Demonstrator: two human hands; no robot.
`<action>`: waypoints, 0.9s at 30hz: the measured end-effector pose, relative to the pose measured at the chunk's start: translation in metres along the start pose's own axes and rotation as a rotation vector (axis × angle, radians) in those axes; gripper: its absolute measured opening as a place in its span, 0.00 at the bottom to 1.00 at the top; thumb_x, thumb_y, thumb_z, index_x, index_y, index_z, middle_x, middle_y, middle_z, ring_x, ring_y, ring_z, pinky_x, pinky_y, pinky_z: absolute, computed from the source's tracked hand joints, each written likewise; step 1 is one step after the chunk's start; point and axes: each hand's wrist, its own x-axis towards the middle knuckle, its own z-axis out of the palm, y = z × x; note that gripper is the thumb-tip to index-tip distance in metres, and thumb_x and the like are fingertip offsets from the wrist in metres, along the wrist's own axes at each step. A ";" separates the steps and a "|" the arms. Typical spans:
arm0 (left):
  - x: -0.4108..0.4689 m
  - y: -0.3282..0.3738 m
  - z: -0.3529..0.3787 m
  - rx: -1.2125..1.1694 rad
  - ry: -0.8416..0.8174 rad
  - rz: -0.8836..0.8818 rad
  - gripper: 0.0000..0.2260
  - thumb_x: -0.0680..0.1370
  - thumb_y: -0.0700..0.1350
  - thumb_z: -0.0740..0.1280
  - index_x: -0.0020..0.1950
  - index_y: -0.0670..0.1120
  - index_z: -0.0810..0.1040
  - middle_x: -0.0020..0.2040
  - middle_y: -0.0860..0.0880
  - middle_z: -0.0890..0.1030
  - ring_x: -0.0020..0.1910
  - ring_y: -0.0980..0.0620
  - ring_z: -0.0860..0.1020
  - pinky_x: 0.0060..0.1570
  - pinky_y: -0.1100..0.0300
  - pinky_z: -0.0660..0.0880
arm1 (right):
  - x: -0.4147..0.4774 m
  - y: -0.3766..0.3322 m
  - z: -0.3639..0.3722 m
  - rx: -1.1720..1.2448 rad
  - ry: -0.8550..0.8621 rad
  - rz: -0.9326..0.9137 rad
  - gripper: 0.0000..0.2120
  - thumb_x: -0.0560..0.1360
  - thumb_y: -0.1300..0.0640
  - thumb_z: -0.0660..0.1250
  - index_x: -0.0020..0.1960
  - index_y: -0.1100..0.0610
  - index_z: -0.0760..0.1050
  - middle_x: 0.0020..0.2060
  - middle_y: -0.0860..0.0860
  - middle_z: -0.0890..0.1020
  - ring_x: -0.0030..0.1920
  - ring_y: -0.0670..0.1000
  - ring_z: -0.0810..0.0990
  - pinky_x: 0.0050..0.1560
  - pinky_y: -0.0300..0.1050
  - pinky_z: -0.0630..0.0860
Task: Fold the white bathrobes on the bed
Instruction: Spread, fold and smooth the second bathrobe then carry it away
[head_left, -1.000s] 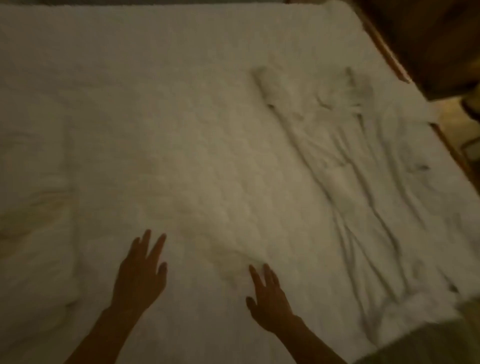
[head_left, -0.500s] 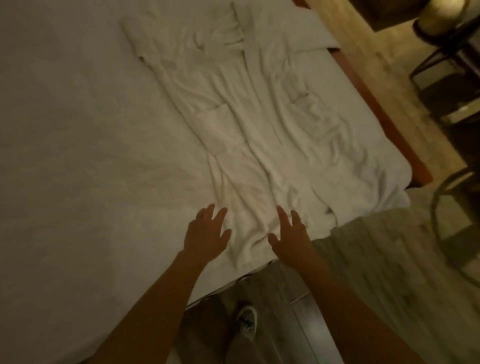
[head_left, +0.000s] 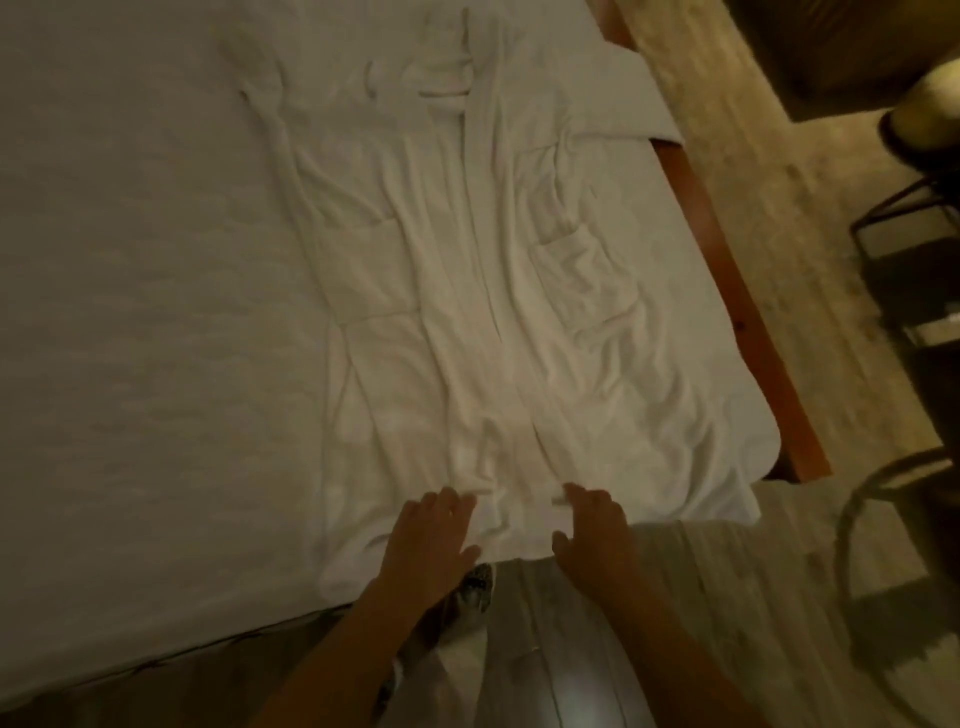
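White bathrobe (head_left: 498, 291): spread flat, front up, on right part of bed (head_left: 145, 312), hem at near edge, two pockets showing, cloth wrinkled. Left hand (head_left: 431, 540): palm down on hem, fingers (head_left: 447, 506) spread, gripping nothing. Right hand (head_left: 595, 535): at hem beside left hand, fingers partly curled against cloth; grip cannot be told. Wooden bed frame (head_left: 727, 270) along right side. Shoe (head_left: 475, 587) on floor below hem.
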 end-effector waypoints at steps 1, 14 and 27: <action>0.006 0.008 0.011 0.013 0.014 0.012 0.28 0.63 0.61 0.77 0.58 0.50 0.77 0.50 0.50 0.81 0.43 0.50 0.80 0.40 0.55 0.78 | 0.008 0.011 0.003 -0.063 -0.007 -0.025 0.35 0.64 0.50 0.79 0.67 0.56 0.74 0.57 0.59 0.78 0.51 0.59 0.79 0.47 0.54 0.80; 0.004 0.057 0.076 -0.089 0.245 -0.044 0.07 0.73 0.52 0.67 0.46 0.50 0.79 0.41 0.52 0.80 0.39 0.49 0.77 0.42 0.54 0.76 | 0.057 0.114 0.002 -0.252 0.063 -0.577 0.27 0.64 0.51 0.81 0.60 0.56 0.79 0.50 0.55 0.81 0.42 0.52 0.81 0.37 0.43 0.81; 0.002 0.119 0.088 -0.252 0.610 -0.248 0.07 0.80 0.45 0.66 0.55 0.44 0.80 0.45 0.48 0.81 0.43 0.49 0.76 0.44 0.56 0.75 | 0.069 0.163 0.019 -0.224 0.384 -0.890 0.20 0.74 0.52 0.70 0.63 0.59 0.78 0.54 0.60 0.81 0.50 0.61 0.80 0.50 0.56 0.77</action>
